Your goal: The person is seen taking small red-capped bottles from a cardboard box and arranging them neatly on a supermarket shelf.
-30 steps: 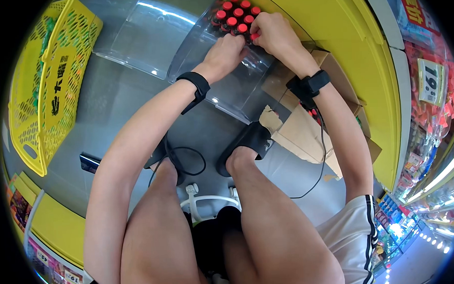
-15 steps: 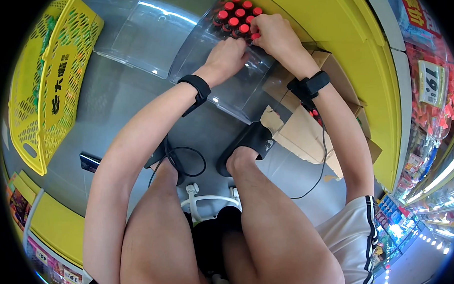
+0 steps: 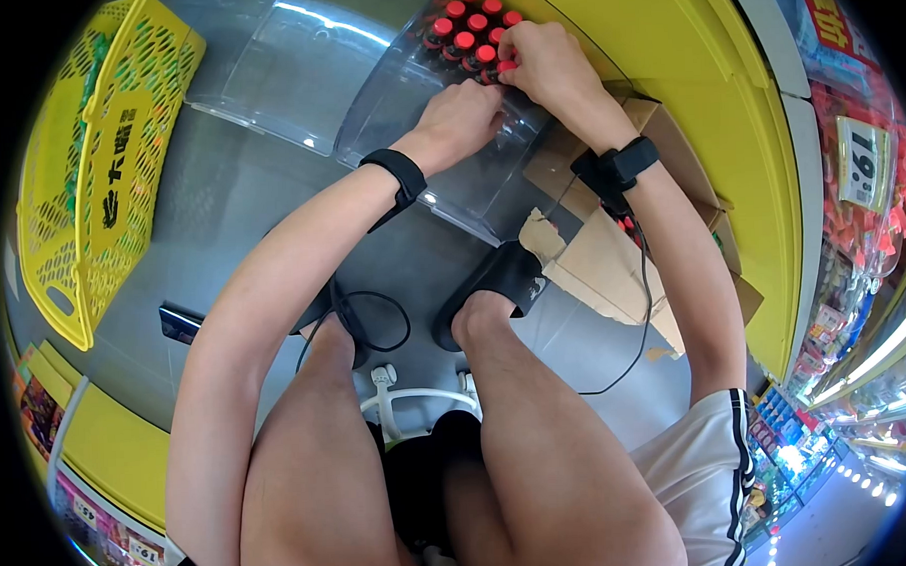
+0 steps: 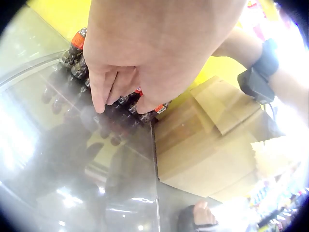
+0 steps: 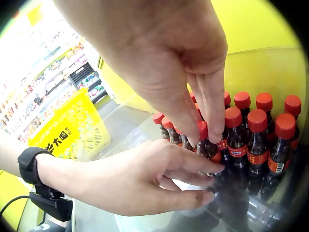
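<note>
Small dark bottles (image 3: 477, 23) with red caps and red labels stand upright in tight rows at the far end of a clear plastic bin (image 3: 378, 131). My right hand (image 3: 553, 68) reaches down from above and pinches one bottle (image 5: 203, 129) at its red cap, on the near side of the group. Beside it, my left hand (image 3: 459, 121) has its fingers extended, with the fingertips (image 5: 217, 168) right at the lower part of that same bottle. The left wrist view shows the left thumb and fingers apart, with bottles partly hidden behind them.
An opened cardboard box (image 3: 607, 268) stands right of the bin, beside the yellow shelf base (image 3: 696, 95). At the left is a yellow perforated basket (image 3: 120, 175). A phone (image 3: 180, 324) and black cable (image 3: 405, 325) lie on the floor near my feet.
My left hand has drawn back slightly toward me and to the right, away from the front bottles. The right hand stays at the near bottle's cap with small shifts.
</note>
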`<action>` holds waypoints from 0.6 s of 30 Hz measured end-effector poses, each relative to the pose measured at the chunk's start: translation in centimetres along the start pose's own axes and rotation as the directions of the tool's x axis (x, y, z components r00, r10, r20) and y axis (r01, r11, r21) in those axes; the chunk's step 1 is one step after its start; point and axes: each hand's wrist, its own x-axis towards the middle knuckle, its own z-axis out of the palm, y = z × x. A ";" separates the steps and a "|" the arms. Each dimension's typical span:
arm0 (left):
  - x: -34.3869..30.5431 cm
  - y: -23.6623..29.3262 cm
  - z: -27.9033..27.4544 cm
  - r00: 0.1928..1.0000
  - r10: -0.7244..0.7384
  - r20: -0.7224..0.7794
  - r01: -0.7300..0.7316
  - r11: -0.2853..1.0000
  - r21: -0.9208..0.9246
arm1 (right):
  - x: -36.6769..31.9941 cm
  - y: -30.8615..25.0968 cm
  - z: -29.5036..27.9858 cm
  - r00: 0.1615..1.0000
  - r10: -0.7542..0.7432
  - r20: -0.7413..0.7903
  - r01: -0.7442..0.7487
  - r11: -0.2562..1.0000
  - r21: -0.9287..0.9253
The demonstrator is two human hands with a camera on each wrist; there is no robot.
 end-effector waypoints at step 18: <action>-0.8 0.0 0.4 1.000 -0.013 -0.027 0.015 0.998 0.053 | -0.1 -0.2 -0.1 0.999 0.036 0.007 -0.035 0.995 -0.098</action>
